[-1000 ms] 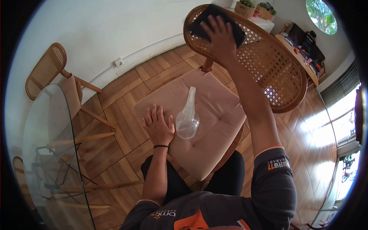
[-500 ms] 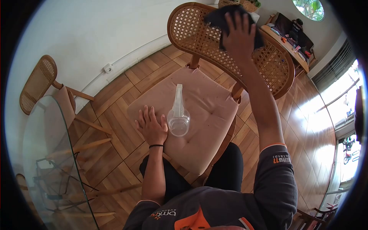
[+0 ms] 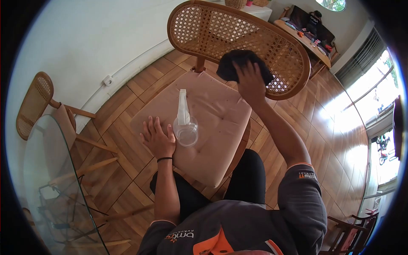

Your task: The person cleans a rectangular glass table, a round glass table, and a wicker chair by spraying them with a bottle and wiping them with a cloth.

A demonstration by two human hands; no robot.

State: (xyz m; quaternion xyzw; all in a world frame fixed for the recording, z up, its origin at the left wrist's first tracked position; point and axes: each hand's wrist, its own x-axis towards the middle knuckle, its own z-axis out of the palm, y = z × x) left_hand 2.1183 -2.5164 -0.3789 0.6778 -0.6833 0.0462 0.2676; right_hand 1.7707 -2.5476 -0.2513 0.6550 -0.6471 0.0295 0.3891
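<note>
A chair with a woven cane backrest (image 3: 204,26) and a pink cushion (image 3: 212,157) stands in front of me. My right hand (image 3: 251,85) presses a black cloth (image 3: 238,63) against the lower edge of the backrest, its fingers over the cloth. On the left part of the cushion my left hand (image 3: 158,138) lies flat with fingers spread, holding nothing. Just right of it, a clear spray bottle (image 3: 186,131) with a white nozzle lies on the cushion.
At the left are a glass table (image 3: 53,170) and a second cane chair (image 3: 36,104). A wooden bench (image 3: 304,40) holding several items and a person in black (image 3: 313,21) are at the back right. A dark red chair (image 3: 350,233) is at lower right.
My right hand has moved the cloth down from the top of the backrest to its lower edge. The view has shifted slightly; my left hand stays on the cushion beside the bottle.
</note>
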